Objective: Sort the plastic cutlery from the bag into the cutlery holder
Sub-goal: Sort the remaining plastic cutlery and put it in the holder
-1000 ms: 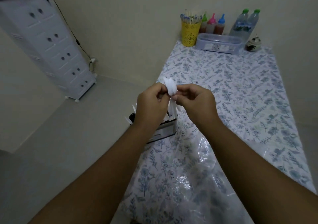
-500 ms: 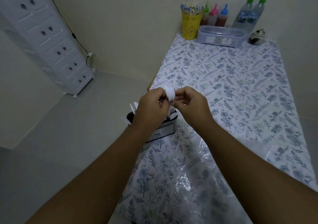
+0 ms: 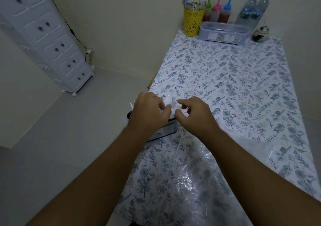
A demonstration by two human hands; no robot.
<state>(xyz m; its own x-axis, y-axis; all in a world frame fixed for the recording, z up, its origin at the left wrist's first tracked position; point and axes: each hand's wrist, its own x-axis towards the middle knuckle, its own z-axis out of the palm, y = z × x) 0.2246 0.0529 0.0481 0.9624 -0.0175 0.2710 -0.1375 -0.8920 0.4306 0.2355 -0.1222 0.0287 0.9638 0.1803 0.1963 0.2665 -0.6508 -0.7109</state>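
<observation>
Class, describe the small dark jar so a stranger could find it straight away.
Look to the far end of the floral-clothed table, against the wall. The small dark jar stands rightmost, beside the two water bottles. It alone is squat, round and dark.

A plain room in a home: a bench [image 3: 243,79] under a floral plastic cloth carries squeeze sauce bottles [image 3: 217,11], water bottles [image 3: 251,10] and a yellow cup of toothpicks [image 3: 192,21], beside a white plastic drawer tower [image 3: 45,34].

Both forearms were bare to the frame's edge; the left hand [image 3: 149,114] and right hand [image 3: 194,116] wore no gloves or rings.
</observation>
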